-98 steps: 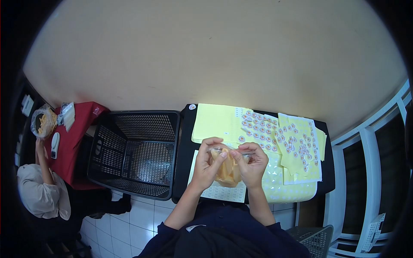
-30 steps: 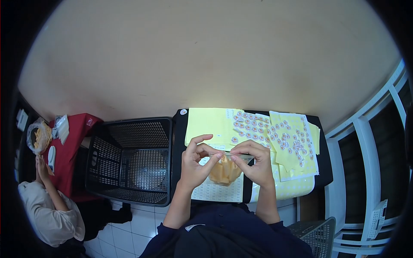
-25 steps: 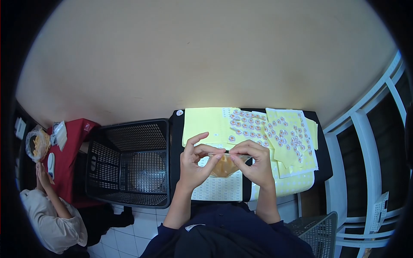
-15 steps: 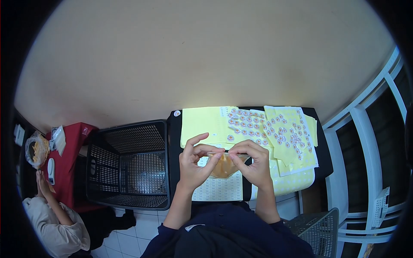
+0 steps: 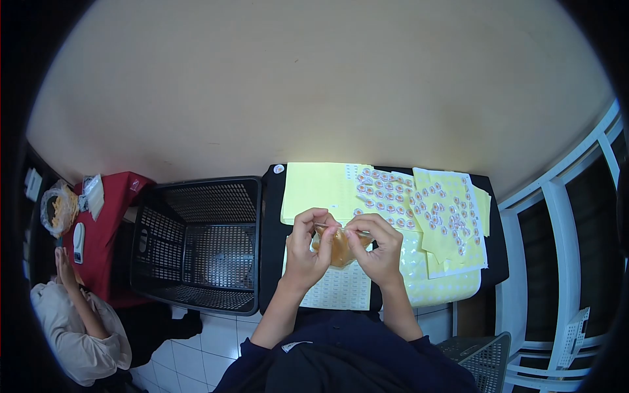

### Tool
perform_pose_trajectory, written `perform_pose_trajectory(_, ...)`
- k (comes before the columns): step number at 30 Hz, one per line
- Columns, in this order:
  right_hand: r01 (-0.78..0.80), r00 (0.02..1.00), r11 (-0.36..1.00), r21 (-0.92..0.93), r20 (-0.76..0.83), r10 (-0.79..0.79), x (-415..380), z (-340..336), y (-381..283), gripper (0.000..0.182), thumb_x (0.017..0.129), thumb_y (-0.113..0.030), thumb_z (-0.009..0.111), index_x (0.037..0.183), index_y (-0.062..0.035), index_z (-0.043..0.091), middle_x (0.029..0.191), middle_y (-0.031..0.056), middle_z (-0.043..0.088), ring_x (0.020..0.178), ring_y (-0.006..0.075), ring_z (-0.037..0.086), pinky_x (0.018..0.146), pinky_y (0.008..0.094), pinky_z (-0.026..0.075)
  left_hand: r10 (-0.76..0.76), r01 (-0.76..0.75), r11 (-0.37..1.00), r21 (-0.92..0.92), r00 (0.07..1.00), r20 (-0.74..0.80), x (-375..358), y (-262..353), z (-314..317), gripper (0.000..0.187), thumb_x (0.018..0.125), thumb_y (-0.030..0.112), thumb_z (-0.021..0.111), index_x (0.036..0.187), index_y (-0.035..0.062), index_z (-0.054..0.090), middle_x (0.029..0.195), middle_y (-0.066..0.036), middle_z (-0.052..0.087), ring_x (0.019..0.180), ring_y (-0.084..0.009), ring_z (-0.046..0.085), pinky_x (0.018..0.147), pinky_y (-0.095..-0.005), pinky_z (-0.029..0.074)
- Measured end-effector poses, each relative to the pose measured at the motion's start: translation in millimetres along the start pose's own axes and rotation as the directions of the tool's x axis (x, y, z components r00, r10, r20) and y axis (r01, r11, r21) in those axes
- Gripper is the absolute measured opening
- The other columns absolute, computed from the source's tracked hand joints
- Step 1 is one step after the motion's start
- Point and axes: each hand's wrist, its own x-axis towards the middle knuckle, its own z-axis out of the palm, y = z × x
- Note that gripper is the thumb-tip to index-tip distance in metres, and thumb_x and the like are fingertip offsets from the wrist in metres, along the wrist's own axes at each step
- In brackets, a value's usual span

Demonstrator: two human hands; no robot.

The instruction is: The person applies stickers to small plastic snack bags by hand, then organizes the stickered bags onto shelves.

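Pinching the top edge of a clear bag (image 5: 340, 254) between thumbs and forefingers, the left hand (image 5: 309, 249) and right hand (image 5: 375, 247) sit just beside each other, thumbs pointing up and inward. Each has a narrow grip on the plastic; the remaining fingers curl loosely behind, partly hidden. The bag hangs between and slightly below the fingertips, with yellow-orange pieces inside, above a sheet of small printed labels (image 5: 344, 288). Whether its base touches that sheet cannot be told.

Beyond the hands, on a black-covered surface (image 5: 272, 216), lie plain yellow sheets (image 5: 314, 190). Ahead and to the right of the hands are rows of round stickers (image 5: 388, 187); farther right, more sit scattered on overlapping yellow paper (image 5: 436, 236). Left of the hands, beside the surface, stands a black perforated crate (image 5: 257, 255). Well apart, farther left, a co-worker (image 5: 82, 334) holds both palms together near a red cloth (image 5: 105, 223), with another bag of yellow-orange pieces (image 5: 62, 213) ahead of them.
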Motion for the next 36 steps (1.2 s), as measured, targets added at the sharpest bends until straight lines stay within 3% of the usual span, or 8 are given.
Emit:
perform_pose_trajectory(4,-0.062,0.998,0.997,0.05,-0.001,0.062,0,5,-1,0.007,0.067,0.003,0.062,0.073,0.0,0.061,0.075,0.0085,0.061,0.07,0.0171,0.06,0.062,0.026,0.047,-0.024,0.024,1.0,-0.005,1.0,-0.017,-1,-2,-1,0.026,0.078,-0.006,0.052,0.101,-0.0032,0.041,0.08,-0.012,0.056,0.076,-0.0149,0.058,0.07,-0.0249,0.046)
perform_pose_trajectory(9,0.027,1.0,0.999,0.026,-0.003,-0.027,2,7,4,0.008,0.067,0.002,0.063,0.074,0.0,0.059,0.076,0.0083,0.06,0.066,0.017,0.06,0.058,0.0249,0.048,-0.026,0.026,1.0,0.015,0.999,-0.025,0,-2,-4,0.027,0.078,-0.005,0.052,0.103,-0.0034,0.041,0.081,-0.011,0.056,0.076,-0.0143,0.057,0.069,-0.0246,0.045)
perform_pose_trajectory(16,0.033,0.992,0.999,0.013,0.125,-0.035,5,0,11,0.006,0.069,-0.001,0.062,0.074,-0.0006,0.058,0.075,0.008,0.059,0.065,0.0203,0.059,0.058,0.0282,0.046,-0.055,0.032,0.989,0.147,0.986,0.156,9,7,-15,0.037,0.074,-0.003,0.057,0.109,-0.0017,0.044,0.079,-0.009,0.058,0.076,-0.0137,0.058,0.069,-0.0244,0.047)
perform_pose_trajectory(21,0.215,0.962,0.948,-0.234,0.217,-0.165,8,-5,7,0.005,0.07,-0.007,0.062,0.072,-0.0056,0.057,0.075,0.0048,0.058,0.069,0.0209,0.056,0.068,0.0321,0.041,-0.054,0.002,0.979,0.205,0.967,0.25,13,14,-17,0.035,0.076,0.0,0.058,0.108,-0.0023,0.043,0.079,-0.012,0.059,0.075,-0.0211,0.062,0.068,-0.0307,0.049)
perform_pose_trajectory(23,0.216,0.962,0.945,-0.248,0.221,-0.162,5,-4,8,0.005,0.07,-0.007,0.061,0.073,-0.0061,0.057,0.075,0.0044,0.058,0.07,0.0205,0.056,0.07,0.0322,0.041,-0.13,0.049,0.96,0.277,0.951,0.281,13,15,-18,0.033,0.077,0.0,0.057,0.107,-0.0027,0.043,0.079,-0.013,0.059,0.077,-0.0238,0.062,0.068,-0.032,0.049)
perform_pose_trajectory(31,0.239,0.954,0.919,-0.315,0.251,-0.162,6,-7,10,0.009,0.069,-0.009,0.063,0.075,-0.0071,0.057,0.075,0.0042,0.058,0.072,0.0214,0.056,0.072,0.0333,0.04,-0.106,0.046,0.975,0.219,0.956,0.274,10,-1,-17,0.022,0.078,0.0,0.056,0.095,-0.0022,0.043,0.08,-0.013,0.058,0.078,-0.0224,0.061,0.069,-0.0302,0.049)
perform_pose_trajectory(34,0.136,0.984,0.971,-0.198,0.141,-0.109,5,-5,12,0.012,0.068,-0.007,0.065,0.078,-0.0049,0.058,0.076,0.0055,0.059,0.072,0.0205,0.057,0.068,0.0321,0.043,-0.125,0.091,0.983,0.157,0.967,0.223,8,-4,-16,0.02,0.078,0.0,0.055,0.093,-0.002,0.043,0.08,-0.012,0.057,0.079,-0.0205,0.061,0.07,-0.0293,0.049)
perform_pose_trajectory(36,-0.082,0.996,0.996,0.039,0.041,0.08,8,-6,12,0.012,0.069,-0.005,0.064,0.079,-0.0019,0.058,0.076,0.0072,0.059,0.072,0.0186,0.058,0.064,0.0286,0.044,-0.14,0.118,0.985,0.123,0.972,0.19,8,-5,-16,0.019,0.079,0.0,0.054,0.093,-0.0019,0.042,0.079,-0.011,0.056,0.079,-0.0197,0.06,0.071,-0.029,0.048)
